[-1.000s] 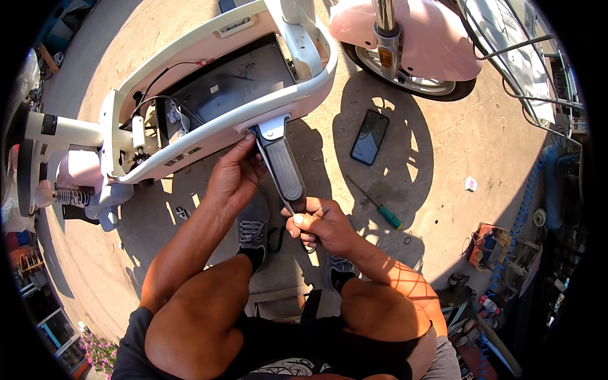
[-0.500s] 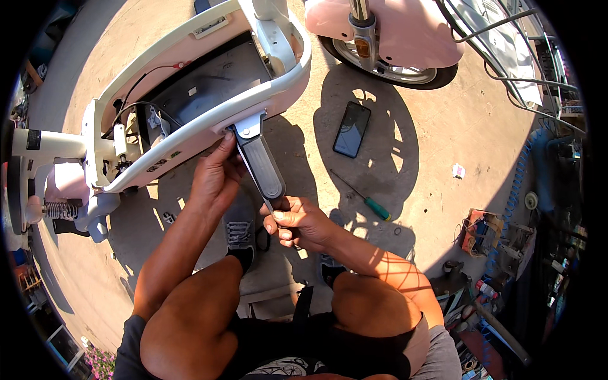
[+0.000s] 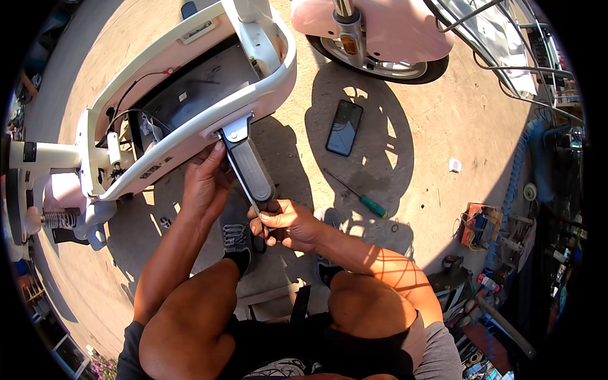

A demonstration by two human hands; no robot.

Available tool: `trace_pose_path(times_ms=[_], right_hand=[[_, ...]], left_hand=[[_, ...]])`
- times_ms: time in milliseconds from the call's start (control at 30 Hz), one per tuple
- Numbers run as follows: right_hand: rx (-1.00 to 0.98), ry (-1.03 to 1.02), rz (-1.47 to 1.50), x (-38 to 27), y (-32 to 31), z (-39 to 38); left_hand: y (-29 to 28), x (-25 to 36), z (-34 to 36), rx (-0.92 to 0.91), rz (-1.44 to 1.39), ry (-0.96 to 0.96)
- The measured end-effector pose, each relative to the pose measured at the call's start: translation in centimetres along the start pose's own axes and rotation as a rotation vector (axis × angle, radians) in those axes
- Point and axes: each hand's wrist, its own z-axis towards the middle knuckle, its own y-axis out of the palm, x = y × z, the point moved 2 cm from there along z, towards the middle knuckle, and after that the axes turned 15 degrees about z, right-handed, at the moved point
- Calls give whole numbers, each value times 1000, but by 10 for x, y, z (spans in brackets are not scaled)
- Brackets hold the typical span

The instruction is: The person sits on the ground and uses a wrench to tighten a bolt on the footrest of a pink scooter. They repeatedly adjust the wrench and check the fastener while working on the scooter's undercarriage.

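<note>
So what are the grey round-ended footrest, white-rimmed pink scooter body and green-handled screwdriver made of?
Grey round-ended footrest: probably rubber or plastic, judging by its dull top. White-rimmed pink scooter body: smooth and glossy, so moulded plastic or painted metal; unclear which. Green-handled screwdriver: likely plastic handle, solidly coloured; probably steel shaft, being slim and straight.

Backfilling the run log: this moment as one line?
left hand: fingertips by white bracket | right hand: holds slim metal tool beside grey footrest | smartphone, green-handled screwdriver: on ground
</note>
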Motion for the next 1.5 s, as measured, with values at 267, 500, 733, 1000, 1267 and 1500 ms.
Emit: trace_pose_path(times_ms=[267, 500, 733, 1000, 1267, 1500], right_hand=[[119, -166, -503, -10, 17, -7], [72, -542, -1290, -18, 29, -22], [66, -332, -1255, -14, 45, -20], [-95, -136, -755, -1, 35, -12], [-67, -210, -790, -2, 45, -14], [-23, -151, -799, -4, 43, -16]], left_hand=[[0, 2, 2, 33, 32, 49], [2, 4, 0, 48, 79, 40], [7, 7, -3, 99, 101, 52], [5, 8, -7, -16, 92, 18], [-1, 5, -1, -18, 106, 49], [0, 3, -1, -11, 102, 53]])
